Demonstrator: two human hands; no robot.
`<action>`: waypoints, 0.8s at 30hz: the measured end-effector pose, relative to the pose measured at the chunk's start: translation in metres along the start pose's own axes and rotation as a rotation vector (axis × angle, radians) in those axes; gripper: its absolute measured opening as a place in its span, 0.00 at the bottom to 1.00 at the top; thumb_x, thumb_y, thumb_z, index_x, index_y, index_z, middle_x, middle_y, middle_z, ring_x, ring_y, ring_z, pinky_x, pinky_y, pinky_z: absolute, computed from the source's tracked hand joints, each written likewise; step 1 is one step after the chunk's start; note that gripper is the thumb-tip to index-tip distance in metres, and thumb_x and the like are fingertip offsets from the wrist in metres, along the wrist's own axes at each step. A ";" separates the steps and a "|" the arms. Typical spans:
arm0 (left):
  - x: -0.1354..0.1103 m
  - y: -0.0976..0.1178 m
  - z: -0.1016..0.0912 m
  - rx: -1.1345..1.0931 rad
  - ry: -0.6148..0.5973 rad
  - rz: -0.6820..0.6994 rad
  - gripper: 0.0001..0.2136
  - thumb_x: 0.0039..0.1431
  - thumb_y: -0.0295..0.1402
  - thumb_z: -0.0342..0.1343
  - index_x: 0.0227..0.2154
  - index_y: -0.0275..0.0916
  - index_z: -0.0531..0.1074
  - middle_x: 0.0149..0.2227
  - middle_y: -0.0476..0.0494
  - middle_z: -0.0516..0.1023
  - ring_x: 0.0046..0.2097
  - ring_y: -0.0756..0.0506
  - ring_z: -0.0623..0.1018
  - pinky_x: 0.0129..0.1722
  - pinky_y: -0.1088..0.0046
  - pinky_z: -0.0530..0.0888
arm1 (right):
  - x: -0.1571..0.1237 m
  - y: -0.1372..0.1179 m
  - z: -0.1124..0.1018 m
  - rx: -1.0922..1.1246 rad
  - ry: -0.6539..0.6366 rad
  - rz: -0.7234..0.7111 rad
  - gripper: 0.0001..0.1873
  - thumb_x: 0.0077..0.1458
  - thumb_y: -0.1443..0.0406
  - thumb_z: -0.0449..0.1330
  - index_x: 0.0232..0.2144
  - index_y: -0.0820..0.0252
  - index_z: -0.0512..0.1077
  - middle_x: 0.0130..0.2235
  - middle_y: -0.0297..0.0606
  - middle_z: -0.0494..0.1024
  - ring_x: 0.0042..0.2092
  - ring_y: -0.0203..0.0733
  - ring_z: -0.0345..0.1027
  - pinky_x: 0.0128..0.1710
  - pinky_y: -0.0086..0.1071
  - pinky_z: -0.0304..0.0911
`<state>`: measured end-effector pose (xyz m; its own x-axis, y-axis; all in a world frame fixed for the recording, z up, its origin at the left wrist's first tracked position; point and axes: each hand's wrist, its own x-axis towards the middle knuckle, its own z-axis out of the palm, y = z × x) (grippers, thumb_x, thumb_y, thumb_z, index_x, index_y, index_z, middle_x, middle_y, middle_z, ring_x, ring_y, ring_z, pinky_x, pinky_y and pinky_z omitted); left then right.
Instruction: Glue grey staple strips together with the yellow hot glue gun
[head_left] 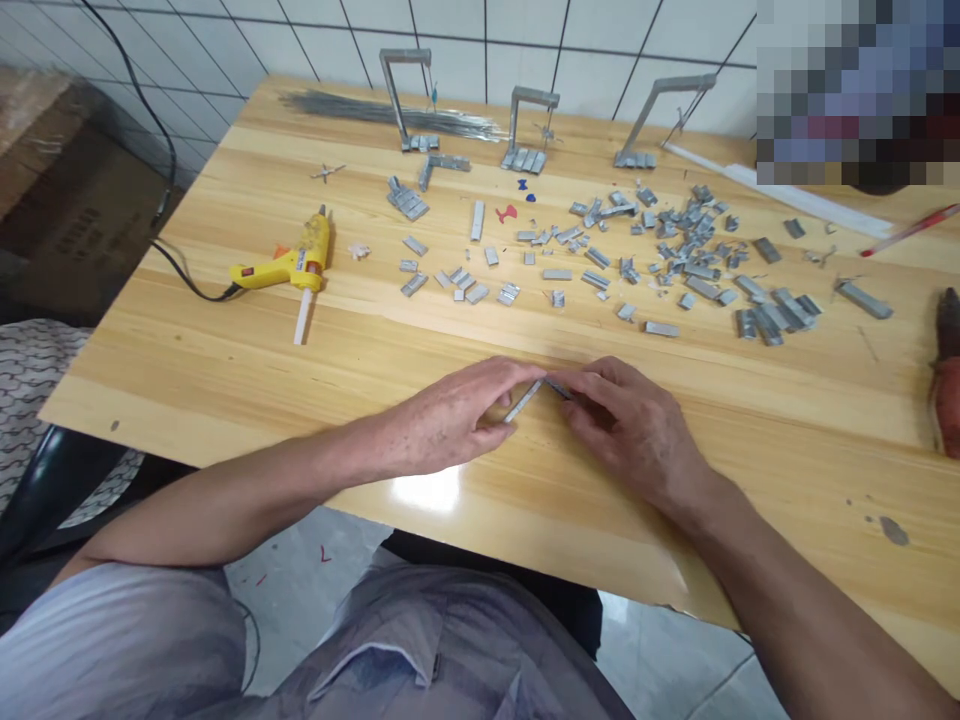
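My left hand (457, 415) pinches a narrow grey metal strip (523, 402) between thumb and fingers, close to the table's front edge. A second short grey length (559, 388) is in the grip of my right hand (634, 420), partly hidden by its fingers. The two lengths meet at their upper ends in an inverted V, where the fingertips of both hands come together. Whether they are joined or one bent piece, I cannot tell. Beyond my hands lie loose grey metal pieces (661, 329), with a denser heap (690, 235) to the right.
A yellow glue gun (304, 262) with a white stick lies at left, its cord running off the table (225, 370). Three grey angled stands (386, 95) line the back beside thin wires (337, 108). A red pen (907, 232) and a red-handled tool (946, 390) lie at right.
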<state>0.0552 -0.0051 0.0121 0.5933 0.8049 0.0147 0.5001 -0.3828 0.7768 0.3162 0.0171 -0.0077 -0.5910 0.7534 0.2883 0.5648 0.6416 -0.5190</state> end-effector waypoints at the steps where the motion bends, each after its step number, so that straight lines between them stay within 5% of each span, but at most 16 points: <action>1: 0.000 0.000 0.000 -0.001 0.001 0.004 0.28 0.64 0.20 0.58 0.65 0.42 0.64 0.55 0.40 0.78 0.54 0.45 0.79 0.57 0.64 0.78 | 0.000 0.000 0.000 -0.001 -0.002 0.004 0.19 0.65 0.70 0.59 0.55 0.54 0.78 0.41 0.40 0.81 0.38 0.40 0.75 0.34 0.32 0.69; 24: 0.000 -0.002 0.001 -0.012 -0.011 -0.038 0.27 0.65 0.24 0.60 0.65 0.45 0.64 0.52 0.42 0.78 0.51 0.44 0.80 0.55 0.63 0.78 | 0.002 0.000 0.004 -0.038 -0.010 0.034 0.19 0.64 0.69 0.58 0.55 0.51 0.80 0.41 0.40 0.82 0.39 0.41 0.75 0.36 0.35 0.71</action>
<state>0.0547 -0.0048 0.0096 0.5808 0.8138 -0.0220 0.5152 -0.3465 0.7839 0.3126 0.0179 -0.0100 -0.5771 0.7733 0.2626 0.6056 0.6209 -0.4977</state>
